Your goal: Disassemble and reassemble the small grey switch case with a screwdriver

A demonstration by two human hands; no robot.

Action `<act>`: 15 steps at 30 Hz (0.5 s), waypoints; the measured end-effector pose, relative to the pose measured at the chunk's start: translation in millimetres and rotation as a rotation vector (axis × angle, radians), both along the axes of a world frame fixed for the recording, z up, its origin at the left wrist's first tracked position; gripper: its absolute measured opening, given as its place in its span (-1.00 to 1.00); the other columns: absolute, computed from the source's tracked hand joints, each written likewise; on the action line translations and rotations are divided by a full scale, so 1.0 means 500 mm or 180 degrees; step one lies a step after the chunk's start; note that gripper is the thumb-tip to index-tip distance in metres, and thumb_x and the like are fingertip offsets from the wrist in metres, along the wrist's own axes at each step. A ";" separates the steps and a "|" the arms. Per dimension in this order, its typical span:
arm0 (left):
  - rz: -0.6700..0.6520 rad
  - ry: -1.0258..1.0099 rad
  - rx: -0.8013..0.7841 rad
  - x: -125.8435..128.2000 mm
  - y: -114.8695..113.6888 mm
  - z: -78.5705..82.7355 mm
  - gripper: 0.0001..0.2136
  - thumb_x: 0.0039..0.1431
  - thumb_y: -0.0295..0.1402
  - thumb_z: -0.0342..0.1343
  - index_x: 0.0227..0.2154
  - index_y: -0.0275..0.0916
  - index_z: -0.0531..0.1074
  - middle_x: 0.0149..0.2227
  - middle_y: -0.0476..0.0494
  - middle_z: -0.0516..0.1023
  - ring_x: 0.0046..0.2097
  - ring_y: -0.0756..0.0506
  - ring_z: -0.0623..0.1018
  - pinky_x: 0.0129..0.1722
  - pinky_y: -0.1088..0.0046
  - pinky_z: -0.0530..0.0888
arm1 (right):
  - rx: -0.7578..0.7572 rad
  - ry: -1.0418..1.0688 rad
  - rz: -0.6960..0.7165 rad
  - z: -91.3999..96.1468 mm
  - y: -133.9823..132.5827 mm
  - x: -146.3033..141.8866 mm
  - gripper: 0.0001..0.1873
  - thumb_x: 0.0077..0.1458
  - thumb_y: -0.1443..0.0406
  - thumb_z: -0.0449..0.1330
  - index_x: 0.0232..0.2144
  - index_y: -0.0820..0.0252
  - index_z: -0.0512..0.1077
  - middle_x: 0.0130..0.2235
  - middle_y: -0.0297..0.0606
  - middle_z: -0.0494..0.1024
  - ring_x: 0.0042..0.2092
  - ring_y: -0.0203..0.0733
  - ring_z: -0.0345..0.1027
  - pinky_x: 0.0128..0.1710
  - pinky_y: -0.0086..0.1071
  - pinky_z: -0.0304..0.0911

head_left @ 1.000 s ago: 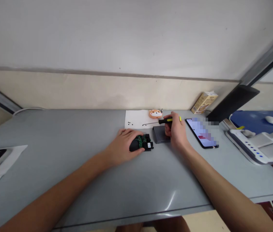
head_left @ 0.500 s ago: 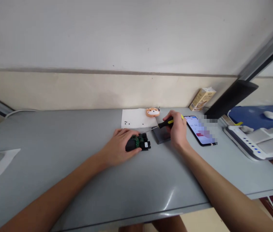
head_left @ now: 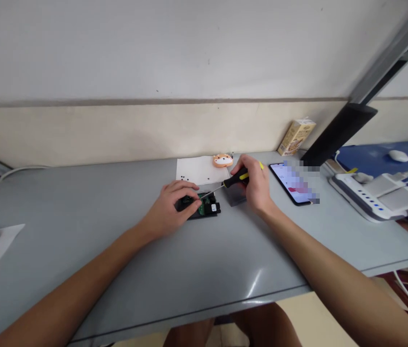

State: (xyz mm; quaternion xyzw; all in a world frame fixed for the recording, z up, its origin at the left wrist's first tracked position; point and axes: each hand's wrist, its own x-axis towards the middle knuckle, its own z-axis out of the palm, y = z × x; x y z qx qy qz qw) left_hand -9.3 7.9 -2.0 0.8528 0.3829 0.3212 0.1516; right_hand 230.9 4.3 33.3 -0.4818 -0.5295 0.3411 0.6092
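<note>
A small black electronic device [head_left: 213,207] with a green circuit board lies on the grey desk. My left hand [head_left: 168,210] rests over its left end, thumb and forefinger pinched together at the screwdriver's tip. Whatever is between those fingertips is too small to make out. Wrapped in my right hand [head_left: 257,187] is a black and yellow screwdriver [head_left: 233,180], slanting down to the left with its shaft reaching the board. A dark flat panel [head_left: 236,196] lies under the right hand, partly covered by it. Several tiny dark screws [head_left: 183,178] sit on a white sheet [head_left: 198,168] behind the device.
An orange animal-faced case [head_left: 223,161] stands on the sheet's right corner. To the right are a phone [head_left: 289,183], a carton [head_left: 296,137], a black upright post [head_left: 339,135] and a white power strip [head_left: 358,200] with plugs. The wall [head_left: 117,130] closes off the back.
My left thumb and forefinger have moved from gripping the device's sides to a pinch at the screwdriver tip. The screwdriver tip now meets the board further in. The view has shifted slightly.
</note>
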 end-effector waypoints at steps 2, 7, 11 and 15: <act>-0.0025 -0.0041 -0.0005 -0.001 0.001 0.000 -0.89 0.36 -0.27 0.13 -0.25 -0.12 0.53 0.03 -0.09 0.60 0.13 -0.16 0.53 0.23 0.06 0.35 | -0.0011 -0.0055 0.0031 0.003 -0.002 0.001 -0.56 0.26 0.06 -0.01 -0.55 0.14 0.40 -0.46 -0.30 0.37 -0.42 -0.29 0.22 -0.54 -0.48 0.18; -0.0089 -0.0046 -0.0031 0.001 0.000 0.005 -0.90 0.32 -0.28 0.17 -0.21 -0.10 0.58 0.02 -0.11 0.61 0.12 -0.18 0.54 0.22 0.05 0.37 | -0.0069 -0.0067 0.0065 0.011 -0.006 0.000 -0.58 0.25 0.09 0.00 -0.56 0.14 0.39 -0.46 -0.31 0.38 -0.42 -0.29 0.22 -0.54 -0.48 0.17; -0.0147 -0.0140 -0.0025 0.005 -0.004 0.011 -0.89 0.34 -0.30 0.16 -0.23 -0.10 0.59 -0.03 -0.10 0.64 0.05 -0.15 0.58 0.16 0.09 0.43 | -0.0036 -0.0043 0.0103 0.013 -0.007 -0.002 -0.56 0.25 0.08 0.00 -0.57 0.15 0.39 -0.47 -0.30 0.38 -0.42 -0.30 0.23 -0.53 -0.48 0.17; -0.0134 -0.0172 0.0071 0.008 -0.008 0.015 -0.88 0.35 -0.31 0.16 -0.22 -0.10 0.60 -0.06 -0.10 0.66 0.01 -0.14 0.59 0.13 0.11 0.45 | -0.0115 -0.0071 0.0055 0.012 -0.006 -0.002 -0.55 0.26 0.06 -0.01 -0.56 0.15 0.40 -0.46 -0.30 0.39 -0.43 -0.30 0.23 -0.52 -0.47 0.18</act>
